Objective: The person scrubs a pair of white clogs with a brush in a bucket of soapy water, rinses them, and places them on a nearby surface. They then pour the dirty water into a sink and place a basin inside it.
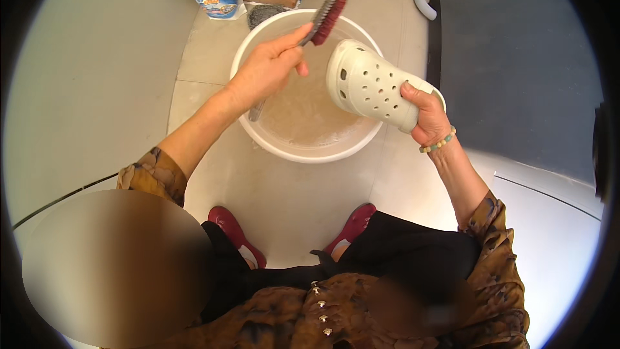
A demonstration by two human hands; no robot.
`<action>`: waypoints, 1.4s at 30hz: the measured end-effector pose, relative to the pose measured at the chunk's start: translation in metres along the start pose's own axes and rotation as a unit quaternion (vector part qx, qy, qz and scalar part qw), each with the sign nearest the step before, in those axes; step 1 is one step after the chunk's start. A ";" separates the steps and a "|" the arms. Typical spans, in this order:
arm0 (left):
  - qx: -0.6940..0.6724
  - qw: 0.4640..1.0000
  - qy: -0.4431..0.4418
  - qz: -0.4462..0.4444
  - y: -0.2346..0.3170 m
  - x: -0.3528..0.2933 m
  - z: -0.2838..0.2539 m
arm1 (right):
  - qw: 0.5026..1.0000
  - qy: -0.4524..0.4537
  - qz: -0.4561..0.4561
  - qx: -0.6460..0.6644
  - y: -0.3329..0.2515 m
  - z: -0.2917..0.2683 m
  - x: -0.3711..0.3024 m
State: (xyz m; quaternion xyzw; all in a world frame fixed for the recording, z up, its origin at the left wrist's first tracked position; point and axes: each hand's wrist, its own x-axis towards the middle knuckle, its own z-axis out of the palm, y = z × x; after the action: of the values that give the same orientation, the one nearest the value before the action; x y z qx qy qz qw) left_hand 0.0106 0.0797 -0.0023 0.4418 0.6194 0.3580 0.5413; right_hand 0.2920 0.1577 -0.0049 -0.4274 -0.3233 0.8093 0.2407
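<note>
Left fingers (294, 42) are closed around the handle of a scrub brush (329, 21); its dense, dark-red bristles project beyond them. Right fingers (418, 97) pinch the heel end of a smooth, off-white perforated clog (374, 84), thumb uppermost; its broad, rounded toe points toward the left fingers. Below the left fingers: a round, white basin (310, 155) containing cloudy water (307, 113).

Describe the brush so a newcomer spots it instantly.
Find the round white basin of cloudy water on the floor. Over its far side, the left hand holds a dark grey scrubbing brush. Red bristles distinguish it from the cream perforated clog in the right hand.
</note>
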 end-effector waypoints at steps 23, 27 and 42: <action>-0.235 0.960 -0.135 0.066 0.003 0.005 0.050 | 0.995 -0.047 -0.044 -0.082 0.002 -0.017 -0.015; -0.240 0.967 -0.078 0.047 0.011 -0.003 0.055 | 0.995 -0.035 -0.043 -0.086 0.004 -0.014 -0.015; -0.242 0.964 -0.095 0.059 0.009 -0.008 0.059 | 0.997 -0.026 -0.037 -0.059 0.004 -0.017 -0.016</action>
State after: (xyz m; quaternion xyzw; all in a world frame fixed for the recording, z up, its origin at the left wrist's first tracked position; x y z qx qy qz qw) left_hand 0.0701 0.0738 -0.0001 0.3654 0.4326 0.4849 0.6665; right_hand 0.3145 0.1496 -0.0069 -0.4077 -0.3918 0.7902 0.2363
